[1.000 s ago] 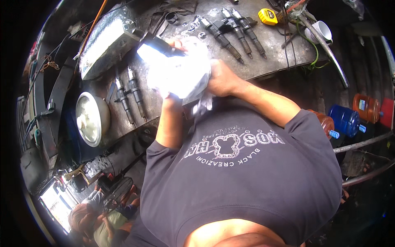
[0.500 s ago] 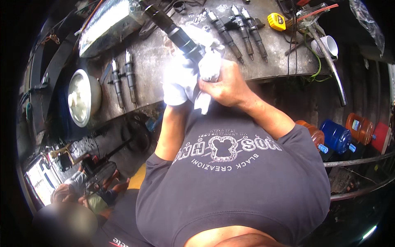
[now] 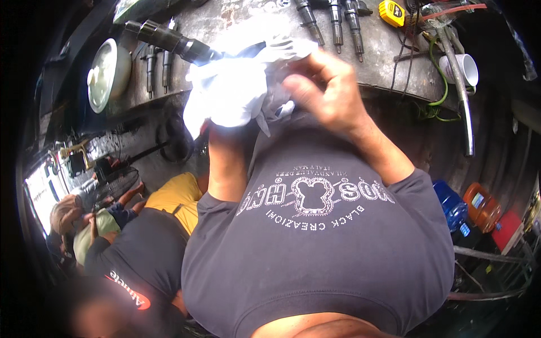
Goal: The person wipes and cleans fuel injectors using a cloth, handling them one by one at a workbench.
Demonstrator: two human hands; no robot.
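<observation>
A dark metal fuel injector (image 3: 172,42) points up and left out of a bundle of white cloth (image 3: 225,93), held above the bench. My left hand (image 3: 221,128) is wrapped in this white material and grips the injector through it. Glare hides its fingers, and only the wrist shows below. On the right side, my right hand (image 3: 332,93) has its thumb apart from its fingers. Its fingertips touch the cloth's upper right edge, slightly blurred.
Several similar injectors (image 3: 355,31) lie on the metal bench (image 3: 389,67), with more (image 3: 151,70) at its left. A white basin (image 3: 107,76) stands at the left edge. A yellow tape measure (image 3: 391,13), metal bar (image 3: 465,112) and white mug (image 3: 465,70) are right. Co-workers (image 3: 135,242) sit lower left.
The injector and cloth have moved left, and the injector tilts flatter. My right hand has loosened from its closed grip on the cloth, its thumb now apart. The view has shifted.
</observation>
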